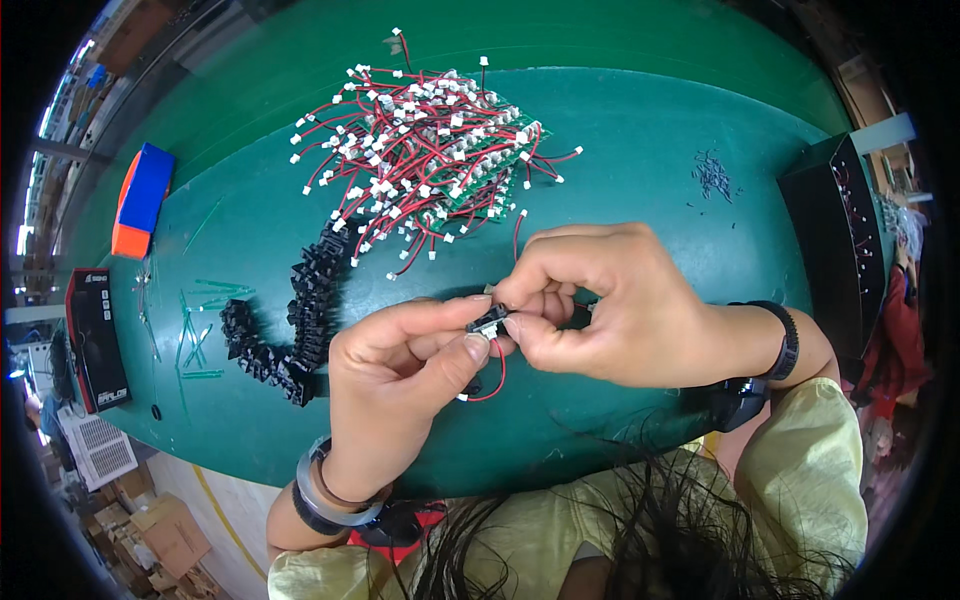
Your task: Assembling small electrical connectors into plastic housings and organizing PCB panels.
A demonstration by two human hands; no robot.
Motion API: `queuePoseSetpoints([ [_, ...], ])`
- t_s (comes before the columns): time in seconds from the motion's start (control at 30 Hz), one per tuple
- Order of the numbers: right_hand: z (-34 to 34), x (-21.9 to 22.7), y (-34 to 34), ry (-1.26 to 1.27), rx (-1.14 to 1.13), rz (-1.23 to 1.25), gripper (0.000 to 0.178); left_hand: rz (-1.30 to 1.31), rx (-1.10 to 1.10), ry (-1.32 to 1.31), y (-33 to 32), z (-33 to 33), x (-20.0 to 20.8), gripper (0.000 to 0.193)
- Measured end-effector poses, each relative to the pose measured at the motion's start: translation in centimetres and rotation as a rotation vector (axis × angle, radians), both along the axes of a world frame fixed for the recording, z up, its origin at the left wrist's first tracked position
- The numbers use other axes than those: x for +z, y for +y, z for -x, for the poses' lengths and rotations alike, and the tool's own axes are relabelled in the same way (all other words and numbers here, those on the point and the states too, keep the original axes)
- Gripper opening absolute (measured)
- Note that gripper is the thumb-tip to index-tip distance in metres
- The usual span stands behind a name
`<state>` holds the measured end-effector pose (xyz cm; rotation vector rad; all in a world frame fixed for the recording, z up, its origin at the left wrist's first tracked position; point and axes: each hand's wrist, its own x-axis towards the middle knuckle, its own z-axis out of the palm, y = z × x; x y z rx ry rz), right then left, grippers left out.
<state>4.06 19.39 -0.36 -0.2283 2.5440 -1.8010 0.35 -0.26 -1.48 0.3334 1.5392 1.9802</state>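
Note:
Just in front of me, my left hand [395,365] pinches a small black plastic part [488,318] between thumb and fingers. From its near side hangs a red wire [502,372] with a small white plug [463,397] at its end. My right hand [625,305] is closed against the part's right side, thumb and forefinger on it; whether something tiny is between them is hidden. Beyond my hands lies a heap of green circuit boards [520,140] with red and black wires and white plugs. A curved row of black plastic parts [310,290] stands left of my hands.
Green strips [200,330] lie at the left, near a black and red box [95,340] and an orange and blue box [145,200]. Small dark pieces [713,177] are scattered at the right. A black bin [835,240] with wired pieces stands at the right edge.

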Motion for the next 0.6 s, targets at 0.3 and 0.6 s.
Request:
queuePoseSetpoints([
  [0.3, -0.8, -1.5, -1.8, 0.306, -0.155, -0.164, 0.013, 0.035, 0.062, 0.212, 0.4, -0.8, -0.4, 0.025],
  [0.6, -0.8, -1.5, -1.0, 0.227, -0.053, -0.141, 0.016, 0.001, 0.017, 0.126, 0.3, -0.5, -0.7, 0.025],
])
